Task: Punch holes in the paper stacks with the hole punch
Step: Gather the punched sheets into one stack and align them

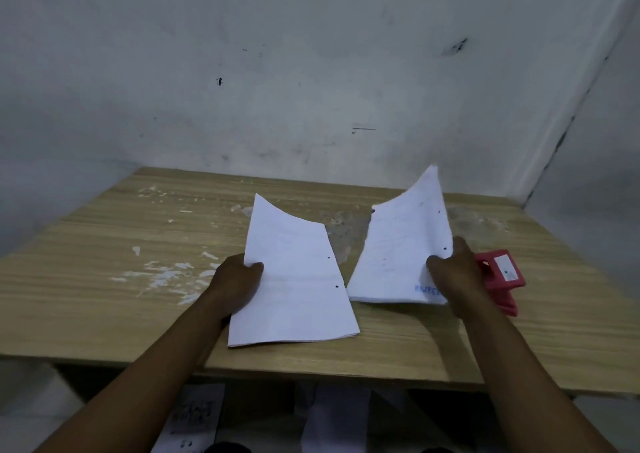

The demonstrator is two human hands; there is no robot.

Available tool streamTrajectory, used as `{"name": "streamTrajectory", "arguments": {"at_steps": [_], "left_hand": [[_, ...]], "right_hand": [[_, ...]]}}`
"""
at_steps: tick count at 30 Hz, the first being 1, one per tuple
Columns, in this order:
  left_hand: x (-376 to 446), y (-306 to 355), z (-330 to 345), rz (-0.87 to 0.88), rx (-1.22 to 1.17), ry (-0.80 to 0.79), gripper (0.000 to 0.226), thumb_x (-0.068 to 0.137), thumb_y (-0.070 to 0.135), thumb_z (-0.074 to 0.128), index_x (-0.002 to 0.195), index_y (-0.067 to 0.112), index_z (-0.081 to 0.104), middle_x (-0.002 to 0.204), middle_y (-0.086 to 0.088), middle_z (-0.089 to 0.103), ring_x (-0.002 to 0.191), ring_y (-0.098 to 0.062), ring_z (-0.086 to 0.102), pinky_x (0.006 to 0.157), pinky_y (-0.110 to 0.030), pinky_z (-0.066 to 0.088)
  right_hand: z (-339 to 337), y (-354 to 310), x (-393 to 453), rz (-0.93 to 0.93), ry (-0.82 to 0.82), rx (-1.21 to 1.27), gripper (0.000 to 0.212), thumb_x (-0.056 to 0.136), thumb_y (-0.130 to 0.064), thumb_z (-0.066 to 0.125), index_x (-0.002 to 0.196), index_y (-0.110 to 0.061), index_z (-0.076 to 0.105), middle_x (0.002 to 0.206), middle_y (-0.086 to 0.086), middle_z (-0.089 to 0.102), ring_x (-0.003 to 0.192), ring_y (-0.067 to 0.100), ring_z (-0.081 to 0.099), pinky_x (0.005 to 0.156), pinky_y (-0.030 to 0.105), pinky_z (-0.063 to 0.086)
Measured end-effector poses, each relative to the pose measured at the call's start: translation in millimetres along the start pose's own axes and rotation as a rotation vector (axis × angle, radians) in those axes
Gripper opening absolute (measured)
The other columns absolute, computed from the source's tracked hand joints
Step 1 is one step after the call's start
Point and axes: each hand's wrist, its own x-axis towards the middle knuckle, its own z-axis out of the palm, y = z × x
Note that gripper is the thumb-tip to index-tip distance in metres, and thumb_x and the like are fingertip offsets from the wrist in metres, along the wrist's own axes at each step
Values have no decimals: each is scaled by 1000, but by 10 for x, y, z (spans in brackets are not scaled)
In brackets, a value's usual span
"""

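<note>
My left hand (237, 282) grips the left edge of a white paper stack (294, 279), which is lifted at its far end and shows two punched holes along its right edge. My right hand (453, 272) holds the right edge of a second paper stack (398, 244), tilted up off the table, with holes near its right edge and blue print at its lower corner. The red hole punch (502, 279) lies on the wooden table (104, 244) just right of my right hand, partly hidden behind it.
The table stands against a grey scuffed wall, with a wall corner at the right. White paint marks spot the tabletop to the left. Loose sheets of paper (194, 418) lie on the floor beneath the table's front edge.
</note>
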Motion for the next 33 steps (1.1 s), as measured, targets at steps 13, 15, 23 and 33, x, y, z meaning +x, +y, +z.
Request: {"name": "streamTrajectory", "arguments": {"at_steps": [13,15,23,33], "left_hand": [[-24,136,-14,-167,-242,-39,43,93,40,49,113,8,68,122,-16,67,103,-32,65,84,-39,50],[-10,156,12,-230,-240,-8,56,103,49,35,136,8,57,139,-16,56,119,-33,57,85,-33,41],[51,105,-11,-211,-214,-22,57,98,54,47,129,10,63,133,-11,62,105,-25,61,78,-28,41],[-5,-2,21,-21,-158,-37,35,84,38,76,115,23,70,110,5,72,90,-10,67,66,-21,49]], "right_hand": [[614,-217,-272,-6,-286,397,35,91,-5,62,122,-17,59,113,5,71,95,30,70,76,45,60],[811,-93,-357,34,-350,390,35,91,-7,64,123,-20,60,115,4,72,94,29,71,76,44,61],[1074,-16,-625,-76,-341,74,23,93,-24,59,115,-24,55,103,-10,65,84,3,60,59,20,42],[1074,-22,-614,-167,-455,-52,29,91,-29,60,118,-35,53,106,-14,65,88,2,61,66,23,46]]}}
